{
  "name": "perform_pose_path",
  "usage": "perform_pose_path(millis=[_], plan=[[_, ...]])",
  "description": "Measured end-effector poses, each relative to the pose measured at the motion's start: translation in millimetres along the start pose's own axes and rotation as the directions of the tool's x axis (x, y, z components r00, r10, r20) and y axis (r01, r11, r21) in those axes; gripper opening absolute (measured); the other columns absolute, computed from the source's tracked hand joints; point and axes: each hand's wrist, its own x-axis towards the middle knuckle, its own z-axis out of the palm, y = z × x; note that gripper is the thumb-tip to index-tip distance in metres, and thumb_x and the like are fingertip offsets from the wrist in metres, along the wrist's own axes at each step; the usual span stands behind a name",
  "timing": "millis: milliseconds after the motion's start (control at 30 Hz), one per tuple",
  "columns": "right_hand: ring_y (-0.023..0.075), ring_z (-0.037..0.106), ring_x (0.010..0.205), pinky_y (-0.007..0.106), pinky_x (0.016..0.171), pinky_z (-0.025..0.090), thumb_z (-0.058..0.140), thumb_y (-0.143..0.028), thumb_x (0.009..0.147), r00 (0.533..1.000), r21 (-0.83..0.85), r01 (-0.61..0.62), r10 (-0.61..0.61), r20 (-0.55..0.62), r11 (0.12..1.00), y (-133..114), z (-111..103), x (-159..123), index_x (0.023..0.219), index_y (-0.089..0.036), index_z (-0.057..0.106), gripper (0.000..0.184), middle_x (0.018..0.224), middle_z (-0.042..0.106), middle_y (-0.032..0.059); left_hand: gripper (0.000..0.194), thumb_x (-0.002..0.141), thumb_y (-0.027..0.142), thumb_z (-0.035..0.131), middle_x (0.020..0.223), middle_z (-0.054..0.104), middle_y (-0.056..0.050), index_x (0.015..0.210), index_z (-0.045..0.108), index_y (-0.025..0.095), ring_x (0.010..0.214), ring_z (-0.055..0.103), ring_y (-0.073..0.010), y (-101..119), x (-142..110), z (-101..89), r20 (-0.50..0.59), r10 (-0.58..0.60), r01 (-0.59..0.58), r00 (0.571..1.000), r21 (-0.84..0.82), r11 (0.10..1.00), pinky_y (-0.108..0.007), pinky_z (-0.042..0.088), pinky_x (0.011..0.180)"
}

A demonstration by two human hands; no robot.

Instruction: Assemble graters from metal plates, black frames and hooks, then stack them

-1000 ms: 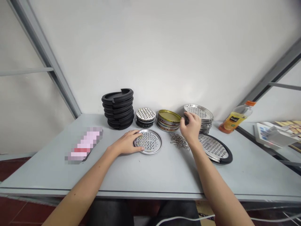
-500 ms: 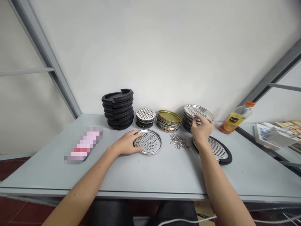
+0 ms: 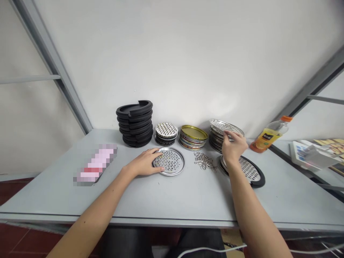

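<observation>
My left hand lies at the left edge of a round metal grater disc flat on the table, thumb and index finger spread over its rim. My right hand pinches the near rim of the top grater disc on the back right stack, and that disc tilts up at its near side. The fingertips partly hide the rim. Under my right wrist lies a perforated grater plate in a black rim. A pile of small metal clips sits between my hands.
A tall stack of black rings stands at the back left. Beside it are small grater discs and gold-topped lids. A juice bottle leans at the right, near a white tray. A blurred pink item lies left.
My right hand has shifted slightly right, and the top disc of the right stack now tilts, its near rim raised. My left hand and its disc have stayed put.
</observation>
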Motion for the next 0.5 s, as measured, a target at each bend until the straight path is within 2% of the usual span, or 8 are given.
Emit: perform_pose_path(millis=[167,233,300,367,400,467,500], plan=[[0.0234,0.063,0.093,0.042,0.091,0.047,0.059,-0.036,0.083,0.998,0.117,0.009,-0.001,-0.068,0.993,-15.4,-5.0,-1.0,0.091,-0.016,0.073,0.025,0.093,0.069,0.0092,0.073,0.076,0.064,0.060,0.149,0.037,-0.011,0.136,0.050,0.023,0.135,0.037,-0.0338,2.8,-0.7,-2.0,-0.009,0.001,-0.002,1.000,-0.021,1.000,-0.046,0.032,0.111],[0.0235,0.063,0.094,0.043,0.091,0.048,0.062,-0.038,0.082,0.999,0.199,-0.010,0.019,-0.043,0.980,-22.0,-5.7,-1.0,0.091,-0.017,0.072,0.025,0.093,0.069,0.0086,0.073,0.076,0.064,0.061,0.150,0.037,-0.011,0.136,0.050,0.023,0.135,0.037,-0.0339,3.3,-0.7,-2.3,-0.004,-0.009,0.009,1.000,-0.024,1.000,-0.046,0.032,0.111],[0.0231,0.063,0.093,0.043,0.090,0.048,0.066,-0.039,0.078,0.997,0.361,-0.077,0.075,0.019,0.929,-28.5,-5.2,-0.8,0.090,-0.017,0.072,0.026,0.092,0.069,0.0075,0.073,0.075,0.064,0.061,0.150,0.037,-0.011,0.136,0.050,0.023,0.135,0.038,-0.0335,2.7,-0.5,-2.1,-0.002,-0.009,0.009,1.000,-0.020,1.000,-0.046,0.032,0.111],[0.0221,0.063,0.090,0.042,0.086,0.049,0.070,-0.041,0.074,0.974,0.549,-0.224,0.162,0.160,0.805,-35.7,-4.0,-1.3,0.091,-0.019,0.070,0.028,0.091,0.068,0.0059,0.073,0.076,0.063,0.061,0.149,0.038,-0.011,0.136,0.049,0.023,0.134,0.038,-0.0323,1.6,0.0,-1.9,-0.006,0.002,-0.002,1.000,-0.014,1.000,-0.045,0.032,0.111],[0.0214,0.063,0.088,0.042,0.084,0.050,0.072,-0.042,0.071,0.946,0.622,-0.317,0.192,0.260,0.716,-39.8,-3.3,-2.2,0.090,-0.020,0.069,0.029,0.091,0.068,0.0050,0.072,0.077,0.061,0.061,0.147,0.039,-0.012,0.137,0.048,0.022,0.134,0.039,-0.0314,1.2,0.3,-2.0,-0.012,0.011,-0.011,1.000,-0.015,1.000,-0.044,0.032,0.111],[0.0201,0.063,0.085,0.039,0.079,0.051,0.075,-0.043,0.067,0.861,0.681,-0.491,0.184,0.474,0.543,-49.2,-2.1,-6.3,0.089,-0.023,0.068,0.031,0.092,0.068,0.0038,0.069,0.080,0.058,0.059,0.144,0.044,-0.012,0.138,0.046,0.021,0.131,0.042,-0.0294,1.9,1.0,-2.9,-0.043,0.023,-0.024,0.999,-0.035,0.999,-0.042,0.033,0.110],[0.0197,0.063,0.085,0.038,0.077,0.051,0.075,-0.044,0.066,0.814,0.676,-0.556,0.150,0.561,0.484,-54.6,-1.5,-9.7,0.089,-0.024,0.067,0.031,0.093,0.068,0.0036,0.067,0.082,0.056,0.058,0.142,0.045,-0.011,0.138,0.045,0.021,0.130,0.043,-0.0284,3.1,1.3,-3.9,-0.071,0.025,-0.028,0.997,-0.050,0.998,-0.041,0.034,0.109]])
